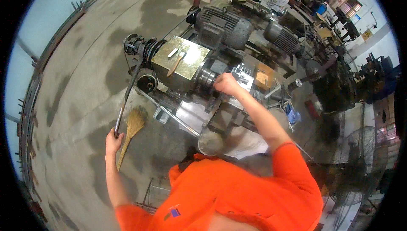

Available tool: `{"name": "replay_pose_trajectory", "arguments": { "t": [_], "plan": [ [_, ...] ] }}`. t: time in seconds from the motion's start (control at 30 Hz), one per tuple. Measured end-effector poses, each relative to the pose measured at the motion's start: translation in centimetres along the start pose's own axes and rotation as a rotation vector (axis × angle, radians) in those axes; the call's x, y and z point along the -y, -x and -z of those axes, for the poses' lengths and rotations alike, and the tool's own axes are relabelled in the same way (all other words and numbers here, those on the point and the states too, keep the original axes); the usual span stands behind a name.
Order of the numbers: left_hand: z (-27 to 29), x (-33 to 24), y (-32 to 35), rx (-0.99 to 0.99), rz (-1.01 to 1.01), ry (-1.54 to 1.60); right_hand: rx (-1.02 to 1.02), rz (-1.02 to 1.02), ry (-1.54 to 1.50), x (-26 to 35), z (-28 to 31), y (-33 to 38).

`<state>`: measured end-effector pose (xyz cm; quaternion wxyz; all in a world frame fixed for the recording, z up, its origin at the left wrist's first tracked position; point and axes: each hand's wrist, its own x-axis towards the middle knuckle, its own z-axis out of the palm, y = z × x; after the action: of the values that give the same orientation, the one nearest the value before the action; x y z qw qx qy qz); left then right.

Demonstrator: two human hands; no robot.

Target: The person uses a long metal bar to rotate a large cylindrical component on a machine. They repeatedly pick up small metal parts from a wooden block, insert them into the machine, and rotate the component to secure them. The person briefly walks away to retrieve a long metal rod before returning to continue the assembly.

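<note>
My left hand (113, 141) is wrapped round the lower end of a long dark metal rod (128, 91). The rod slants up to the belt pulleys at the left end of a lathe-like machine. At the other end of the headstock (176, 59), my right hand (227, 83) is closed just beside the round metal chuck (207, 77). What its fingers grip there, if anything, is hidden. A brush (176, 64) with a wooden handle and a small white block (173, 53) lie on the headstock's flat yellowish top.
A straw broom (135, 125) lies on the concrete floor near the rod. Behind the headstock stands a finned electric motor (224, 25), with a second motor (282, 37) farther right. Tools and a wooden block (264, 76) are right of the chuck. A caged fan (358, 150) stands at far right.
</note>
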<state>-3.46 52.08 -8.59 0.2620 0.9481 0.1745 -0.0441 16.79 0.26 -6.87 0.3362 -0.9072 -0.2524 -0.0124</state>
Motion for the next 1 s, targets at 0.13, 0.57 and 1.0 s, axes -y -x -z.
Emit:
{"name": "replay_pose_trajectory", "arguments": {
  "t": [0.13,0.57,1.0],
  "plan": [
    [-0.4,0.4,-0.9,-0.01,-0.033,-0.058,0.052,-0.098,-0.04,0.0,-0.3,-0.1],
    [-1.0,1.0,-2.7,-0.099,-0.07,-0.365,-0.309,-0.33,-0.071,4.9,0.6,-2.2],
    [6.5,9.8,-14.4,-0.264,-0.431,-0.701,-0.464,-0.573,-0.135,5.8,-0.6,-2.4]
  ]
}}
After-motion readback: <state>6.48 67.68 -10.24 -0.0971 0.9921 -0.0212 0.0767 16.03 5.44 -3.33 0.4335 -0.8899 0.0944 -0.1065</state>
